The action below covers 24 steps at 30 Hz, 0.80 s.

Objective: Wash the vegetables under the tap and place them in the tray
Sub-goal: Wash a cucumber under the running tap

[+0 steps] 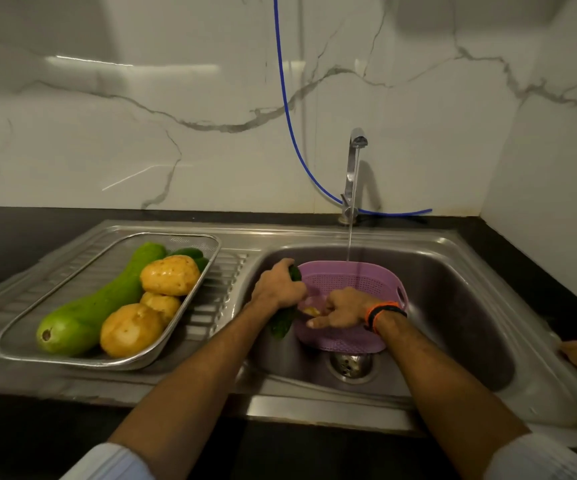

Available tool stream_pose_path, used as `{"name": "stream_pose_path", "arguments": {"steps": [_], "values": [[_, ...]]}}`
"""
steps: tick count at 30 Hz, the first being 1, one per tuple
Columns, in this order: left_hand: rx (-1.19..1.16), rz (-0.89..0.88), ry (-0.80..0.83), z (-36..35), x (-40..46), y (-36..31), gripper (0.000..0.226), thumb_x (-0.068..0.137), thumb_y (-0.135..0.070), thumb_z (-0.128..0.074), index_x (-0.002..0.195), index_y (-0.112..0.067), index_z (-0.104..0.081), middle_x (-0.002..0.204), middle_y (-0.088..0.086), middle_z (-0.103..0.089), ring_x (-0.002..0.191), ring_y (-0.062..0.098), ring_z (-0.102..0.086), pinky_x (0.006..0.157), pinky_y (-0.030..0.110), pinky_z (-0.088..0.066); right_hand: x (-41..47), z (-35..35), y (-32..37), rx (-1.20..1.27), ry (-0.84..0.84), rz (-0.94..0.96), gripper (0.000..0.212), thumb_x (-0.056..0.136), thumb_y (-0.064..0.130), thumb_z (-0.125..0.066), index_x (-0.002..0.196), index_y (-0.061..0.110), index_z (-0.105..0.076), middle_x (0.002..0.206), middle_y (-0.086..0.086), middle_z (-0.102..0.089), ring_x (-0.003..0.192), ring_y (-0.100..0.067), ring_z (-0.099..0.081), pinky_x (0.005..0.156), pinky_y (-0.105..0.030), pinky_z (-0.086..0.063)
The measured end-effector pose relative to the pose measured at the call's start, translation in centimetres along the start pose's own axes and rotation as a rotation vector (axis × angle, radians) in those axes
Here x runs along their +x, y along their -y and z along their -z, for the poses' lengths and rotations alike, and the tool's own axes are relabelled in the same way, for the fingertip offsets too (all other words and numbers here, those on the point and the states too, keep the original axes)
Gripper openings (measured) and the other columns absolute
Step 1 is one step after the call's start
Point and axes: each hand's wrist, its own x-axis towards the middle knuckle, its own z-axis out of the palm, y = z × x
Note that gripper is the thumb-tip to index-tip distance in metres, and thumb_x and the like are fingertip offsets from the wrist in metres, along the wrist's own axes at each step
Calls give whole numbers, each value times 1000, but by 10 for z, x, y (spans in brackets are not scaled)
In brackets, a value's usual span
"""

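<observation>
Tray (211,241) already holds gourd (96,303), three potatoes (170,275); left hand (278,287) grip clenched around cucumber (282,323), right hand (344,308) grip pinching a small yellowish piece in the colander (377,282); tap (356,143) running.

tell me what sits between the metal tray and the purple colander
In the head view, the ribbed steel drainboard and the sink's left wall lie between the tray and the colander; the left hand holds a cucumber there.

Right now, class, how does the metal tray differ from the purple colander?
The metal tray is steel mesh on the drainboard, holding a gourd and potatoes. The purple colander is plastic, inside the sink basin under running water. Both are perforated containers.
</observation>
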Motion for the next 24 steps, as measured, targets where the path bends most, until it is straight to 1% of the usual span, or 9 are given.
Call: {"name": "stream_pose_path", "arguments": {"steps": [2, 4, 6, 8, 10, 12, 14, 18, 24], "values": [[-40, -52, -38, 13, -1, -7, 80, 78, -19, -72, 151, -24, -38, 140, 8, -55, 124, 28, -55, 100, 34, -48, 0, 4, 0, 36, -42, -8, 45, 84, 63, -60, 65, 23, -53, 70, 4, -54, 76, -20, -52, 64, -31, -39], [-48, -80, -71, 30, -5, -10, 80, 80, -18, -73, 151, -23, -38, 142, 7, -53, 127, 28, -52, 98, 30, -45, 1, 11, 5, 52, -104, 2, 46, 82, 64, -61, 84, 19, -68, 85, 2, -66, 83, -20, -59, 75, -35, -49], [-65, -78, -103, 51, -10, -10, 80, 82, -19, -75, 151, -24, -37, 142, 7, -51, 127, 28, -51, 100, 33, -45, 0, 23, 19, 56, -162, 28, 51, 82, 61, -64, 107, 17, -69, 103, -1, -70, 94, -20, -62, 85, -36, -51], [-98, -62, -143, 72, -15, -4, 82, 81, -22, -77, 152, -26, -36, 141, 7, -51, 126, 27, -51, 102, 37, -48, -2, 35, 40, 90, -234, 80, 52, 82, 57, -67, 115, 17, -66, 106, -2, -71, 100, -20, -62, 90, -34, -50], [-85, -55, -194, 94, -21, 3, 83, 80, -26, -78, 152, -27, -36, 143, 8, -50, 124, 27, -53, 102, 39, -49, -4, 45, 62, 180, -292, 134, 49, 82, 51, -71, 116, 16, -66, 101, 1, -72, 99, -17, -64, 91, -30, -49], [-60, -43, -241, 115, -24, 11, 84, 78, -29, -79, 150, -25, -37, 143, 9, -50, 125, 28, -52, 103, 39, -49, -4, 51, 84, 299, -316, 187, 40, 83, 43, -73, 113, 17, -66, 90, 6, -71, 89, -12, -65, 78, -20, -47], [-50, -1, -286, 139, -28, 23, 82, 77, -34, -80, 146, -17, -39, 137, 10, -53, 121, 29, -54, 101, 40, -50, -4, 53, 109, 347, -347, 239, 39, 86, 39, -71, 117, 17, -66, 93, 6, -71, 87, -9, -64, 71, -15, -43], [-67, 79, -333, 185, -37, 51, 75, 77, -34, -82, 136, -13, -41, 124, 10, -56, 111, 26, -57, 94, 42, -55, 1, 52, 154, 362, -386, 309, 37, 90, 34, -67, 122, 14, -65, 114, -1, -69, 106, -15, -63, 88, -23, -45], [6, 148, -390, 225, -44, 96, 64, 76, -28, -82, 135, -18, -58, 129, 11, -61, 115, 27, -60, 89, 32, -53, 12, 47, 203, 387, -466, 380, 30, 93, 35, -62, 115, 16, -68, 115, -1, -69, 106, -16, -62, 89, -26, -46]]}}
